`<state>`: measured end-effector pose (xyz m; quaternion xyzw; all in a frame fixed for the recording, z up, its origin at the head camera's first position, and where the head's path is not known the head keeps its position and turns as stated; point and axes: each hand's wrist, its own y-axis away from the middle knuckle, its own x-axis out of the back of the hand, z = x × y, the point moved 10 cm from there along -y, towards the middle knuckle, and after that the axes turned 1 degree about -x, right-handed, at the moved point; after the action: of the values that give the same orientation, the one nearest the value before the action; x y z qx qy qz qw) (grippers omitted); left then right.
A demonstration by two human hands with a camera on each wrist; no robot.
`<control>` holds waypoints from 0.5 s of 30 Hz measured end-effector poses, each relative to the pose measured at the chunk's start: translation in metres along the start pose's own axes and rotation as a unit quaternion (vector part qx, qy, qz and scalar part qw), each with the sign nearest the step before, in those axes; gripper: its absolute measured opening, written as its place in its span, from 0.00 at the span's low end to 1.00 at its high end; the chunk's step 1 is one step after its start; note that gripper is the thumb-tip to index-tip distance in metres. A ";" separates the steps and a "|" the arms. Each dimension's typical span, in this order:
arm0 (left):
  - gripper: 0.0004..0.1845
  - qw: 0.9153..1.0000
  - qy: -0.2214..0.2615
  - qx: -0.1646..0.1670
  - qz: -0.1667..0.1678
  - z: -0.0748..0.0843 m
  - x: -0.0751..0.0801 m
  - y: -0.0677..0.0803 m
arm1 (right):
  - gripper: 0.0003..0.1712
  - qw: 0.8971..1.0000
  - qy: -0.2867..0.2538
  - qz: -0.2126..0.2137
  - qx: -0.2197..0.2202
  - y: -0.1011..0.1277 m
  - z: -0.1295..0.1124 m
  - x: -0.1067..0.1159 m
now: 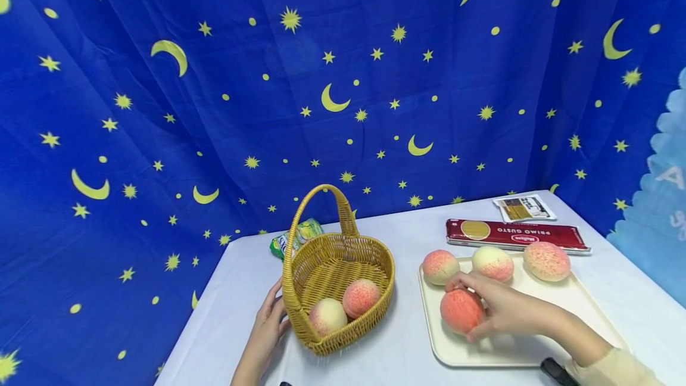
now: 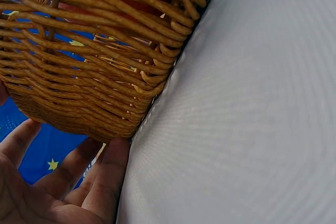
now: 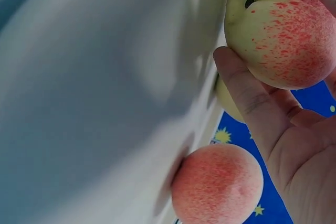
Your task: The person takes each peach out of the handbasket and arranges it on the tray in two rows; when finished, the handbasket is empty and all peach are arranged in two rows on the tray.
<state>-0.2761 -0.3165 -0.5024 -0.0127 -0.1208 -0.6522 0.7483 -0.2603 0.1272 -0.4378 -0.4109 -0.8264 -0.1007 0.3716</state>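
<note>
A heart-shaped wicker basket (image 1: pixel 343 242) with a tall handle stands on the white table, holding two peaches, one pale (image 1: pixel 328 316) and one pinker (image 1: pixel 361 298). My left hand (image 1: pixel 268 320) is at the basket's left side; in the left wrist view its extended fingers (image 2: pixel 107 182) touch the woven wall low down. With curled fingers and thumb, my right hand (image 1: pixel 514 308) grips a red-blushed peach (image 1: pixel 461 311) over the front left part of a cream tray (image 1: pixel 445 355). Along the tray's back edge lie three more peaches: left (image 1: pixel 440 267), middle (image 1: pixel 494 263) and right (image 1: pixel 546 261).
Behind the tray lies a long red pasta packet (image 1: pixel 514 236), with a small white sachet (image 1: pixel 524 208) beyond it. A green packet (image 1: pixel 308 230) sits behind the basket. Dark blue star-patterned cloth (image 1: pixel 343 76) hangs around the table's back and sides.
</note>
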 end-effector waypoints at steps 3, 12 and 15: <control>0.35 1.000 0.001 0.002 0.000 -0.001 0.000 -0.001 | 0.42 1.000 0.004 -0.001 -0.002 0.001 0.002 -0.002; 0.35 1.000 -0.002 -0.004 -0.002 0.000 0.000 0.001 | 0.40 0.999 -0.045 -0.022 -0.010 0.004 0.004 -0.006; 0.35 1.000 -0.001 -0.005 -0.002 -0.001 0.000 0.001 | 0.37 0.996 -0.082 -0.042 -0.022 0.005 0.005 -0.008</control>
<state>-0.2752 -0.3164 -0.5028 -0.0168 -0.1178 -0.6544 0.7468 -0.2560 0.1285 -0.4479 -0.3904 -0.8683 -0.1003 0.2891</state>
